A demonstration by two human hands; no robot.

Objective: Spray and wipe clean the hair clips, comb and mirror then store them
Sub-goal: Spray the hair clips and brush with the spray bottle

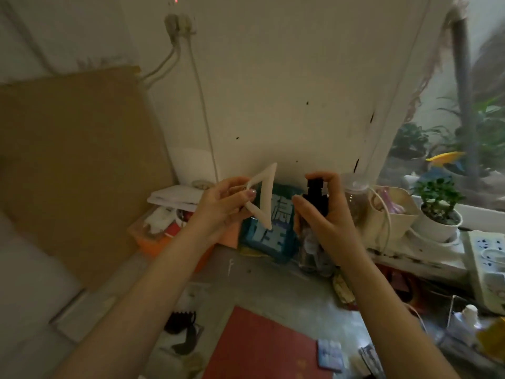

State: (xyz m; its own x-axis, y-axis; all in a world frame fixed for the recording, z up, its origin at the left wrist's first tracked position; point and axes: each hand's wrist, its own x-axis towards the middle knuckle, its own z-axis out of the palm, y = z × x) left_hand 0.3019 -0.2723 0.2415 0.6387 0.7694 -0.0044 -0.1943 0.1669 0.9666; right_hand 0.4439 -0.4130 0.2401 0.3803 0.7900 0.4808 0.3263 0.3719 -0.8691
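**Spray nozzle faces clip held just to its left**

The left hand (222,206) pinches a cream, triangular open-frame plastic hair clip (263,197), its long axis near upright. The right hand (323,214) grips a dark spray bottle (314,198) just beside it, index finger atop the pump. The clip's surface looks matte, with no soiling discernible.

Home – cluttered desk (273,291), potted plant (437,203), windowsill.
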